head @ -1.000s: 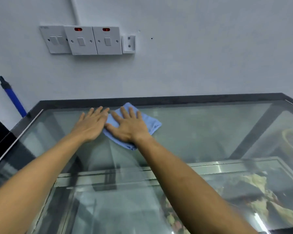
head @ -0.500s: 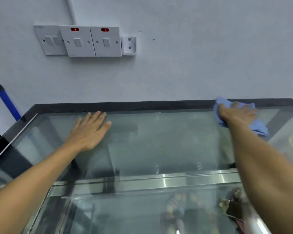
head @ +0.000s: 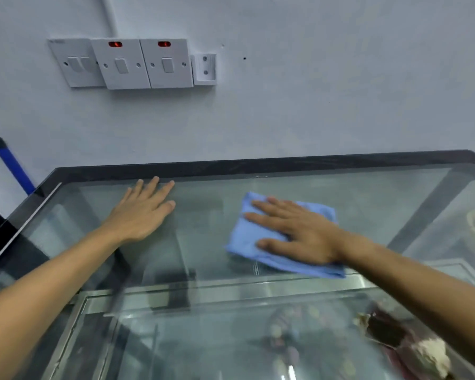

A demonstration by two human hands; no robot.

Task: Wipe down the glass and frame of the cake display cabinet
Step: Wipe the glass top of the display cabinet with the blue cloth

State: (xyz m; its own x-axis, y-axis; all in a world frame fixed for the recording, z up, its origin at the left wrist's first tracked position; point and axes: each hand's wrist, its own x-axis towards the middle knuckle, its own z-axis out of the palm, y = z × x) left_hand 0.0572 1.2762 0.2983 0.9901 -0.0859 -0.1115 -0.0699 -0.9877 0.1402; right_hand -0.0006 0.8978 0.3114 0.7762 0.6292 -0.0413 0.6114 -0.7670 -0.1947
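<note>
Item 1, glass top point(head: 203, 237) of the cake display cabinet: flat, clear, reflective pane, filling the lower half of my view. It lies level, so I can work it from above with flat palms.

Item 2, cloth point(head: 261, 242): soft blue fabric, folded into a rough rectangle, slightly rumpled at its edges. It lies flat on the glass at about 3 o'clock from the pane's middle. I judge the fold gives a thick pad that spreads pressure evenly.

Item 3, right hand point(head: 302, 234): fingers straight and spread, palm pressing down on the cloth, pinching nothing. Spread fingers cover more of the cloth, which suits a broad wiping stroke.

Item 4, left hand point(head: 140, 212): fingers straight, lightly fanned, palm flat on bare glass at 10 o'clock, well apart from the cloth. I read it as a brace for my reach.

Item 5, frame point(head: 258, 164): dark, matte band along the far edge at 12 o'clock, just beyond the left fingertips. The cloth does not touch it.

Item 6, interior: metal rail point(head: 231, 290) below the glass at 6 o'clock, brushed and shiny; cakes point(head: 412, 341) beneath at 5 o'clock, blurred.

Item 7, surroundings: white wall switches point(head: 121, 63) at 11 o'clock, two with red lights; blue handle point(head: 11, 163) leaning at 9 o'clock.
</note>
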